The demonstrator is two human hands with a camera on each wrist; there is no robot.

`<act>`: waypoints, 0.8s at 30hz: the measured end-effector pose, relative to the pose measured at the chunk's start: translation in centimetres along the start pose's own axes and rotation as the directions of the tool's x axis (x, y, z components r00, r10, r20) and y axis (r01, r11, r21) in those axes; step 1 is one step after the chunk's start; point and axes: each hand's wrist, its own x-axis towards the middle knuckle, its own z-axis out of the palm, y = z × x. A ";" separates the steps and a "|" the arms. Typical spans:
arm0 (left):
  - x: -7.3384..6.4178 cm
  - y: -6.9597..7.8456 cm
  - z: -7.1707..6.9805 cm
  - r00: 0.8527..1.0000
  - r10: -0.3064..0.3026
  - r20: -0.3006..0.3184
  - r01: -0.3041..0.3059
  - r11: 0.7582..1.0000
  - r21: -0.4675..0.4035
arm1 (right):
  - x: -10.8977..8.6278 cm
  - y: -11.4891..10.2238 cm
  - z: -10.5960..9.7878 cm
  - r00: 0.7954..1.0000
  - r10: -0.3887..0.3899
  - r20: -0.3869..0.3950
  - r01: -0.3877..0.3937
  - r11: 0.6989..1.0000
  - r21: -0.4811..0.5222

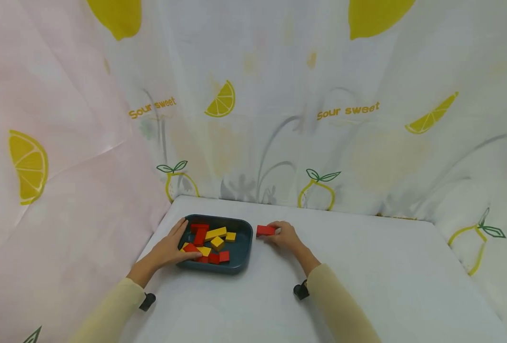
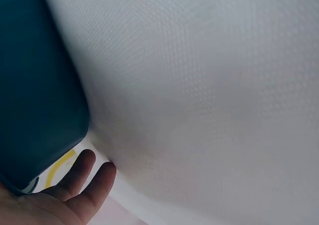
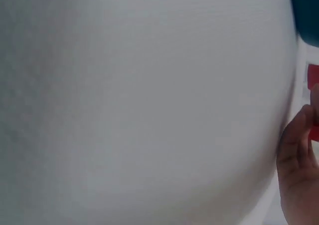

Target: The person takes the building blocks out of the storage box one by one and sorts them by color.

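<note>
A dark blue-green tray holds several red and yellow blocks, among them a long yellow block and a yellow cube. My left hand lies across the tray's left side, its fingers stretched along the rim and its thumb over the blocks. In the left wrist view, two fingers extend beside the tray's outer wall. Just right of the tray, my right hand pinches a red block by its right end. The right wrist view shows only part of that hand.
A white table lies under everything. Behind it hangs a pale curtain printed with lemons, and pinkish cloth runs along the left. Small black devices are worn at the wrists.
</note>
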 end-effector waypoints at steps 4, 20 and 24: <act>-0.4 0.0 0.5 1.000 -0.007 0.017 0.007 1.000 0.006 | -0.6 0.8 0.5 0.997 0.065 0.033 -0.066 0.997 0.030; -0.4 0.1 -0.1 0.999 -0.033 0.028 0.033 0.999 0.010 | 0.0 1.5 0.8 0.994 0.095 0.058 -0.103 0.983 0.151; -0.2 0.0 0.0 0.999 -0.031 0.039 0.031 0.999 0.009 | 0.0 1.5 0.6 0.991 0.120 0.063 -0.130 0.976 0.172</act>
